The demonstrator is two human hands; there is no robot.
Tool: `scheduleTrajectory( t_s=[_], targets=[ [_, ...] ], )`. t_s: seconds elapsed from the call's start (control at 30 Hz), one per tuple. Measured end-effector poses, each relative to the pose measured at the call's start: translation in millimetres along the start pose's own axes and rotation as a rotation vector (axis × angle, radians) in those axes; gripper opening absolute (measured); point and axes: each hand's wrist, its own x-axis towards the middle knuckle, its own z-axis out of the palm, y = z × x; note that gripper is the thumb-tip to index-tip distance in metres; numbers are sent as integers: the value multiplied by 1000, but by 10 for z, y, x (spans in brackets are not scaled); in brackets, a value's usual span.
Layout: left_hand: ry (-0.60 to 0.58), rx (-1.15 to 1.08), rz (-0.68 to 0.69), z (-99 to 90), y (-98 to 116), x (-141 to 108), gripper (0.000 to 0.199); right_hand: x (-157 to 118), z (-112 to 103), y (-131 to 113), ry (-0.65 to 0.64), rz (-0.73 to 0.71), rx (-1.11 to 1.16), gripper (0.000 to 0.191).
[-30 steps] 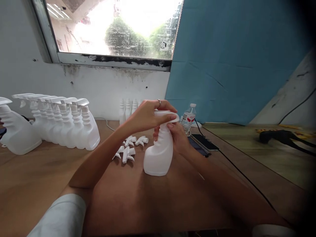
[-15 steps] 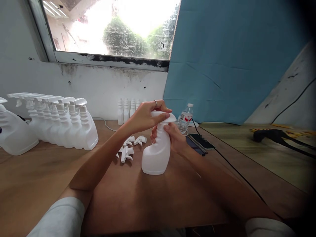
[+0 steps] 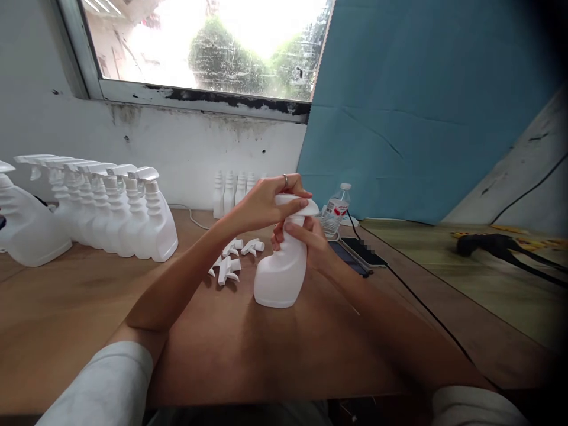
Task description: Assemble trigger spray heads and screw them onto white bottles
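Left hand (image 3: 260,204) grasps spray head (image 3: 313,208) at 12 o'clock on bottle (image 3: 279,281), right hand (image 3: 320,248) gripping its neck, presumably for steadiness; loose trigger heads (image 3: 228,271) lie at its 9 o'clock.

One white spray bottle (image 3: 279,281) stands at the centre, one more bottle (image 3: 31,234) at the left edge, and at least six overlapping trigger spray bottles (image 3: 162,236) in the row left of centre, their exact number hard to tell. Near the centre there are four visible loose trigger heads (image 3: 228,270), with at least four slim bottles (image 3: 229,195) above them. Right of centre, there are one clear water bottle (image 3: 335,211) and one phone (image 3: 366,255).
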Motion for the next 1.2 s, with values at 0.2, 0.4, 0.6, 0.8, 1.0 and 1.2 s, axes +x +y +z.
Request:
scheduleTrajectory(
  t_s=[0.2, 0.4, 0.6, 0.8, 1.0, 1.2],
  targets=[
    [-19, -15, 10, -10, -3, -13, 15, 9, 20, -19, -41, 6, 37, 28],
    [-32, -33, 0, -24, 13, -18, 16, -6, 1, 5, -14, -17, 3, 21],
    [-66, -67, -34, -36, 17, -13, 18, -23, -47, 29, 22, 10, 2, 30],
    [-59, -48, -4, -38, 19, -13, 17, -8, -24, 23, 16, 3, 4, 23],
    [-37, -65, -29, -31, -9, -29, 19, 41, -79, -47, -98, 170, 6, 18],
    [224, -193, -28, -47, -172, -272, 35, 50, -56, -81, -88, 226, -49, 16]
  ],
)
